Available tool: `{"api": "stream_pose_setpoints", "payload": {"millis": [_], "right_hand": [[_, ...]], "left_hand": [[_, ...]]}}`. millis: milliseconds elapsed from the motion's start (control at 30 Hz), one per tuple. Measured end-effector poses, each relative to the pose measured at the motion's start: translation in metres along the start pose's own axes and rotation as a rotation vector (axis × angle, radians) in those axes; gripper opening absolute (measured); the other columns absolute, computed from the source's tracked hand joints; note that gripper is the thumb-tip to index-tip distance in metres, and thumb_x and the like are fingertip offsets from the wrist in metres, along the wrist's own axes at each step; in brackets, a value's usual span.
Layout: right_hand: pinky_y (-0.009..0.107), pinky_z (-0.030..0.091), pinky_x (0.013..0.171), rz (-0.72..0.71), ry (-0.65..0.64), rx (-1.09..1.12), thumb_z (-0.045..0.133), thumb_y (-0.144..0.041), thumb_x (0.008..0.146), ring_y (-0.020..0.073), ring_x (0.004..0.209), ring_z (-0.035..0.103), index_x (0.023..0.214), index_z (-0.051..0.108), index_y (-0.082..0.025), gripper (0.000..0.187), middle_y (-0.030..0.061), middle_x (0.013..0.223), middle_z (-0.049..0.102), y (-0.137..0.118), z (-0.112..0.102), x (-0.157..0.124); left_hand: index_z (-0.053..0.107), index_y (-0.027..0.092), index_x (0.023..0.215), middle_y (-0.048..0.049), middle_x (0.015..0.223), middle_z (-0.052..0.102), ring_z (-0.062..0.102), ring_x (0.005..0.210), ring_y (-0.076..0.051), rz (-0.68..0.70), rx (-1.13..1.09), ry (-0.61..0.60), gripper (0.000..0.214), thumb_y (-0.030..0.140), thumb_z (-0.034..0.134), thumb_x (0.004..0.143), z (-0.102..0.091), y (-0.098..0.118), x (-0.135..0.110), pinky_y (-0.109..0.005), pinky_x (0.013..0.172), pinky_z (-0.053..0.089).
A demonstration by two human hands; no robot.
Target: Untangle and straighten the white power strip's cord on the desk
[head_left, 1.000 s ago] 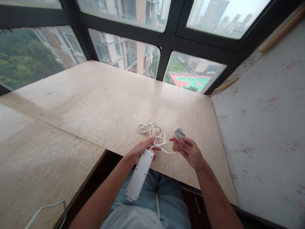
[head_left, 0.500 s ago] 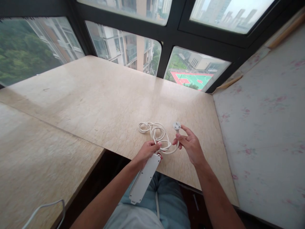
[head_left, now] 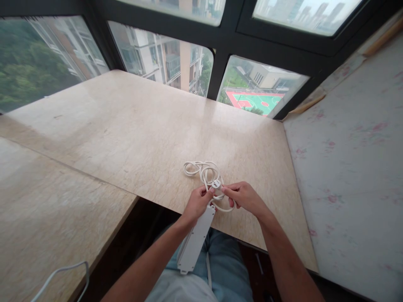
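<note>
My left hand (head_left: 197, 202) is closed around the top end of a white power strip (head_left: 195, 240), which hangs down over my lap past the edge of the beige stone counter (head_left: 141, 138). My right hand (head_left: 244, 197) pinches the strip's white plug (head_left: 215, 183) and holds it right beside my left thumb. The strip's white cable (head_left: 203, 170) lies in loose coils on the counter just beyond both hands, with one loop running under my right hand.
Dark-framed windows (head_left: 220, 63) close off the far side of the counter. A flowered white mattress (head_left: 352, 159) rises along the right. A lower counter section (head_left: 47, 218) lies to the left, with a white wire loop (head_left: 63, 277) at its near edge.
My right hand has brought the plug left and down from beside the coils to my left hand. The left hand and power strip shifted slightly up and to the right.
</note>
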State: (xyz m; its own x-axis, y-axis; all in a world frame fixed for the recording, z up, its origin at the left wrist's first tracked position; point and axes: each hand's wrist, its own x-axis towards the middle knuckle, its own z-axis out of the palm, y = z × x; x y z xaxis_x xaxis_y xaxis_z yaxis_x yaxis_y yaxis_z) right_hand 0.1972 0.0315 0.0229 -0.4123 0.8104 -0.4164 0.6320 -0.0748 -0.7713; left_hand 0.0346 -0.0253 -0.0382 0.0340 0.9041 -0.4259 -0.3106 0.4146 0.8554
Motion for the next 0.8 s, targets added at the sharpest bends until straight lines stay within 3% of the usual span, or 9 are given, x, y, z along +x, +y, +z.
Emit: {"api": "stream_pose_setpoints", "payload": {"millis": [133,333,800], "right_hand": [[0.020,0.029,0.045,-0.138,-0.001,-0.091,0.053,-0.042,0.088,0.0073,0.046,0.040,0.069,0.073,-0.013,0.040,0.0000,0.048,0.053,-0.004,-0.002,0.001],[0.020,0.030,0.047,-0.180,0.061,-0.121,0.057,-0.042,0.085,0.0089,0.048,0.042,0.106,0.075,-0.014,0.039,-0.0015,0.049,0.053,-0.003,0.005,0.005],[0.021,0.031,0.049,-0.226,0.024,-0.032,0.059,-0.037,0.082,0.0106,0.056,0.044,0.108,0.074,-0.017,0.037,0.0014,0.065,0.063,0.009,-0.007,0.000]], "left_hand": [[0.063,0.013,0.103,-0.0015,0.066,0.060,0.056,0.051,-0.013,-0.076,-0.046,0.004,0.041,0.046,0.066,0.078,0.002,0.006,-0.008,-0.022,0.046,0.044],[0.060,0.015,0.096,0.0015,0.064,0.055,0.055,0.046,-0.013,-0.106,-0.093,0.064,0.035,0.045,0.061,0.078,0.005,0.008,-0.016,-0.023,0.043,0.044],[0.065,0.013,0.106,-0.0002,0.057,0.059,0.056,0.048,-0.014,-0.092,-0.119,0.016,0.044,0.040,0.070,0.071,0.007,0.012,-0.023,-0.022,0.046,0.041]]}}
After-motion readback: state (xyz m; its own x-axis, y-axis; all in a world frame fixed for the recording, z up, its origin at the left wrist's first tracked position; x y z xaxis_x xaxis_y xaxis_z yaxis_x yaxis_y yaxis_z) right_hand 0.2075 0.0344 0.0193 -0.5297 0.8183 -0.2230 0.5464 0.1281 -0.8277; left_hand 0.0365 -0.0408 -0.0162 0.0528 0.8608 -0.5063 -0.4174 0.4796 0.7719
